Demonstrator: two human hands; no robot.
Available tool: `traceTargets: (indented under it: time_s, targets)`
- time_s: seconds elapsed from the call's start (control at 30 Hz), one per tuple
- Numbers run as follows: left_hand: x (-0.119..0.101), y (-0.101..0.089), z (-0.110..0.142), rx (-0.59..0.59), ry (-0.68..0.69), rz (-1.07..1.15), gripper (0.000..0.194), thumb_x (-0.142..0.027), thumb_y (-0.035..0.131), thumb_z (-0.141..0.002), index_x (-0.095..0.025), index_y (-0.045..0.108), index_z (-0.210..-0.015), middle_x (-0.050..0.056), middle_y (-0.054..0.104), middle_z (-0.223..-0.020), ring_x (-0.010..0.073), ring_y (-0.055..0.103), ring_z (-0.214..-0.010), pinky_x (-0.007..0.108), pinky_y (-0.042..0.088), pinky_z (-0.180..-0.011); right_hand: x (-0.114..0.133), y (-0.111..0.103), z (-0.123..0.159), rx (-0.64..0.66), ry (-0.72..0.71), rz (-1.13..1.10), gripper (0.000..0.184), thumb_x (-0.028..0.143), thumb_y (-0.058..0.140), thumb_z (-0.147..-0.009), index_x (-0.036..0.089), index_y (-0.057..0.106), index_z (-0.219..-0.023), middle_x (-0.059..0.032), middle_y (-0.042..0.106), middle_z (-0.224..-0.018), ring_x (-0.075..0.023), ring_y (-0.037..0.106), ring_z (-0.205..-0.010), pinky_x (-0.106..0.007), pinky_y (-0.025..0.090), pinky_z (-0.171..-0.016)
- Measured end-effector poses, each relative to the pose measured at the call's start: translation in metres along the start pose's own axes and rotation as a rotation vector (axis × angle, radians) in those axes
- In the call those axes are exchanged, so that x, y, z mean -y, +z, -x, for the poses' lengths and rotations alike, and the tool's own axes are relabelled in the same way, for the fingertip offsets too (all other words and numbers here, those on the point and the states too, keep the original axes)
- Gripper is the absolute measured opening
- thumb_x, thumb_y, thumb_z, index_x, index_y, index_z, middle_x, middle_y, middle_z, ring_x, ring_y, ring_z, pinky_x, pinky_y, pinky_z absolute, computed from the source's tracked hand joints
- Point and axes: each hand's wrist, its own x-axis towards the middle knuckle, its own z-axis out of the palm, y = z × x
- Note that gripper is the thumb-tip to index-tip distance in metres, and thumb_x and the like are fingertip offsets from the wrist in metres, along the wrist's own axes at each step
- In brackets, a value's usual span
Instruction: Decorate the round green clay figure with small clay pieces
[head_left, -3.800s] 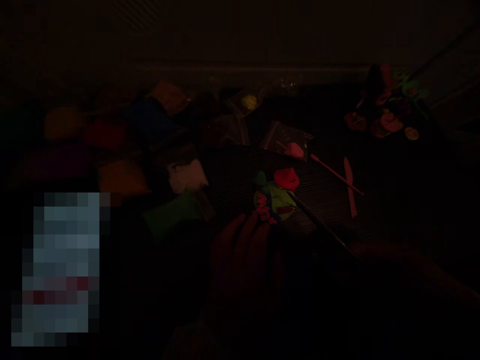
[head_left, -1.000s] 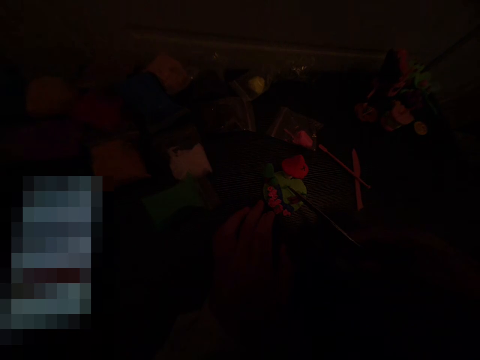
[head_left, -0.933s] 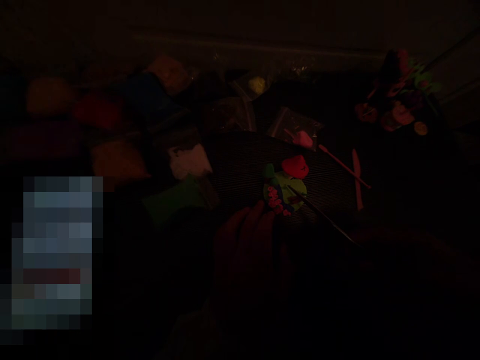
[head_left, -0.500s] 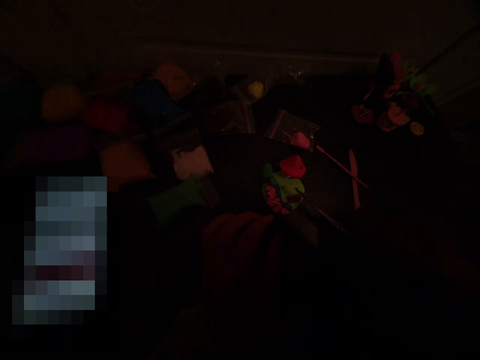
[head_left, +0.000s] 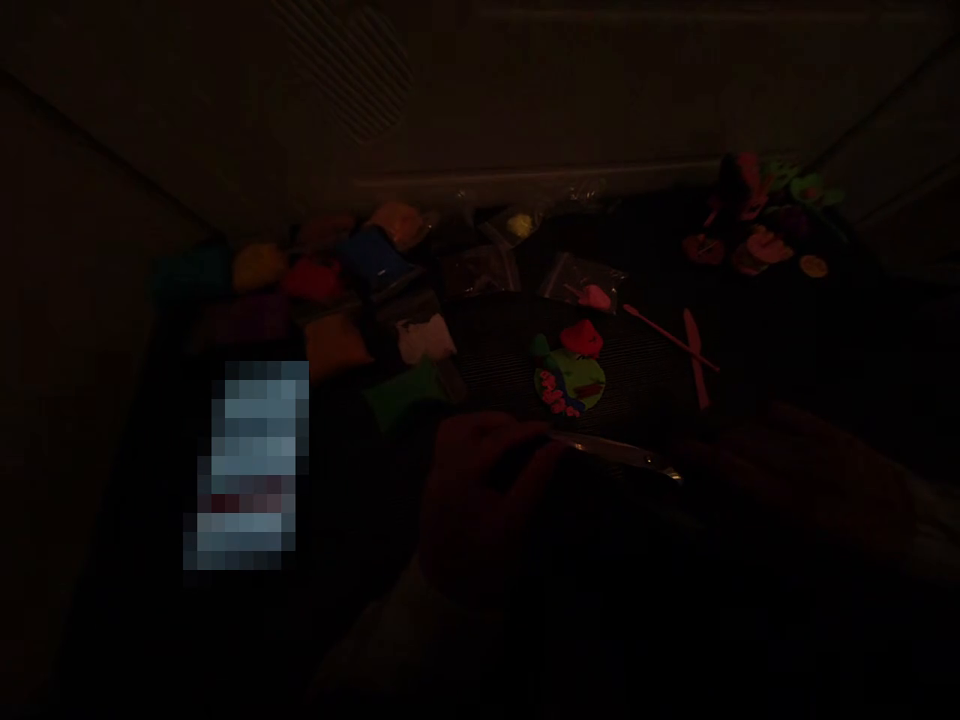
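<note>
The scene is very dark. A pair of scissors (head_left: 611,448) lies between my hands, its metal blades catching the light and its tip pointing left. My right hand (head_left: 817,465), dim at the right, is at the handle end; its grip is mostly lost in shadow. My left hand (head_left: 480,485) has its fingers drawn together, fingertips at the blade tip; anything tiny between them is hidden. Just beyond the blades sits a round green clay piece (head_left: 583,375) with a blue band, small pink bits and a brown strip. A red clay cap (head_left: 582,338) adjoins its top edge.
Bags of coloured clay, such as a green one (head_left: 409,392) and a white one (head_left: 425,338), spread at left. A bright blurred screen (head_left: 255,465) lies nearer. Pink modelling tools (head_left: 696,360) cross at right. Finished-looking clay figures (head_left: 765,240) stand at back right.
The scissors have drawn back from the clay piece toward me and now lie across, near my left fingers. My right hand has come into sight. The camera view has shifted, showing more wall.
</note>
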Motion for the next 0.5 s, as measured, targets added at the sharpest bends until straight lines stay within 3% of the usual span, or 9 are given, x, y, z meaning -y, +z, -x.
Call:
traceTargets:
  time_s: [0.23, 0.5]
  targets:
    - [-0.0098, -0.0071, 0.0023, 0.089, -0.153, 0.096, 0.014, -0.034, 0.056, -0.067, -0.022, 0.064, -0.070, 0.000, 0.058, -0.079, 0.0113, 0.054, -0.073, 0.024, 0.045, -0.068, 0.0020, -0.0071, 0.0049, 0.007, -0.018, 0.078, 0.033, 0.023, 0.032, -0.083, 0.013, 0.042, -0.113, -0.0068, 0.060, -0.085, -0.0171, 0.053, -0.069, -0.035, 0.032, -0.063]
    - [-0.0046, -0.0095, -0.0008, 0.177, -0.172, 0.154, 0.015, -0.030, 0.050, -0.072, -0.021, 0.062, -0.070, -0.001, 0.059, -0.077, 0.0106, 0.055, -0.072, 0.023, 0.045, -0.069, 0.0054, -0.0076, 0.0085, 0.010, 0.054, 0.125, 0.032, 0.021, 0.029, -0.083, 0.017, 0.042, -0.112, -0.0070, 0.061, -0.086, -0.0169, 0.053, -0.067, -0.036, 0.030, -0.062]
